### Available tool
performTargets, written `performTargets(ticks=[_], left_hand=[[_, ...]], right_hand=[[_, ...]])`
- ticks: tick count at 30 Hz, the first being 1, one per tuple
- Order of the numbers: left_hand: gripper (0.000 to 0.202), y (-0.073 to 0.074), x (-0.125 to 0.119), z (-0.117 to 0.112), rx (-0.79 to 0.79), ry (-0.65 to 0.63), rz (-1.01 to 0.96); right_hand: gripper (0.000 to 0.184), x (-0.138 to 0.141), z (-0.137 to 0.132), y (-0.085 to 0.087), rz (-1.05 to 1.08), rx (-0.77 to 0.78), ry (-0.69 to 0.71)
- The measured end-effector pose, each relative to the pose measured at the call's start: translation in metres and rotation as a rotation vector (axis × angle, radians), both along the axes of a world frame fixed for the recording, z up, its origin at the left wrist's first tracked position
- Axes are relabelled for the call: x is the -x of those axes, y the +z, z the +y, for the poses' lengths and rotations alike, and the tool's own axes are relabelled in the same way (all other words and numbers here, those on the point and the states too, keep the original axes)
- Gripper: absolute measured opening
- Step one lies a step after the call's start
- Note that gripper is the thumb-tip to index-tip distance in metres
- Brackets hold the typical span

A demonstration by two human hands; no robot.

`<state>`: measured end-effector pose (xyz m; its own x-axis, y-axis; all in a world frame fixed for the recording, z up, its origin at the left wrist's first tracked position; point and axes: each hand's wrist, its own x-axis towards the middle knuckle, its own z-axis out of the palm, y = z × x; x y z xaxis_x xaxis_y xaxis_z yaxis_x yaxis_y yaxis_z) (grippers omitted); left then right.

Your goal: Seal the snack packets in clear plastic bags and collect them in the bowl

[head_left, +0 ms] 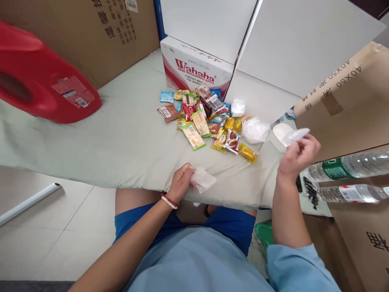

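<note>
My left hand [181, 181], with a red and white bracelet at the wrist, is closed on a clear plastic bag [204, 179] at the table's front edge. My right hand [299, 156] is raised at the right, closed on a whitish translucent piece [296, 135] that looks like plastic. Just behind it sits a small white bowl [278, 137], partly covered by that piece. Beyond my hands lies a heap of wrapped snacks [200, 121] in many colours. Beside the heap are a crumpled plastic bag [256, 129] and a smaller clear packet [238, 107].
A red jug [45, 77] stands at the left near a large cardboard box [121, 61]. Behind the snacks is a Wahaha carton [194, 67]. Two plastic bottles [358, 165] lie at the right by another cardboard box [349, 101]. A dark beaded string [312, 192] lies near them.
</note>
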<state>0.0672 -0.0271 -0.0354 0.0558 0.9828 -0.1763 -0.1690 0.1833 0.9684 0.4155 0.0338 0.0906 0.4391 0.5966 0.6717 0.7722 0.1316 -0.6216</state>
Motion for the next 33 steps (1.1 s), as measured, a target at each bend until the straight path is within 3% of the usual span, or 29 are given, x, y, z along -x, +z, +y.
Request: performTargets(ticks=[3,5,8,11,13,16,19,23,27,30,33], left_hand=[[0.037,-0.002,0.0,0.001,-0.034,-0.011,0.074],[0.041,-0.001,0.0,0.001,-0.044,-0.009,0.109],[0.045,0.002,0.0,0.001,-0.04,0.018,0.119],[0.049,0.004,0.0,0.001,-0.042,0.026,0.077],[0.051,0.004,-0.001,0.0,-0.05,0.009,0.041],[0.052,0.004,-0.001,0.001,-0.05,0.046,-0.007],[0.051,0.003,-0.002,0.003,-0.027,0.127,-0.116],[0.057,0.004,-0.003,0.005,0.023,0.091,-0.241],[0.055,0.007,-0.004,0.0,-0.075,-0.015,-0.048],[0.052,0.01,-0.002,-0.004,-0.172,-0.065,0.091],[0.052,0.008,-0.001,-0.003,-0.124,-0.038,0.022]], right_hand=[[0.016,0.013,0.048,0.012,-0.226,0.267,0.104],[0.026,0.032,0.053,0.01,-0.233,0.419,0.202],[0.037,0.072,0.017,-0.009,-0.015,0.445,0.409],[0.048,0.113,-0.037,-0.039,0.415,0.707,0.761],[0.055,0.133,-0.064,-0.059,0.68,0.846,0.839],[0.047,0.145,-0.081,-0.081,0.93,0.862,0.769],[0.044,0.141,-0.088,-0.087,1.001,0.847,0.711],[0.04,0.13,-0.097,-0.081,0.692,0.786,0.632],[0.036,0.135,-0.1,-0.074,0.347,0.592,0.6],[0.037,0.143,-0.094,-0.077,0.36,0.631,0.582],[0.038,0.139,-0.087,-0.085,0.619,0.617,0.479]])
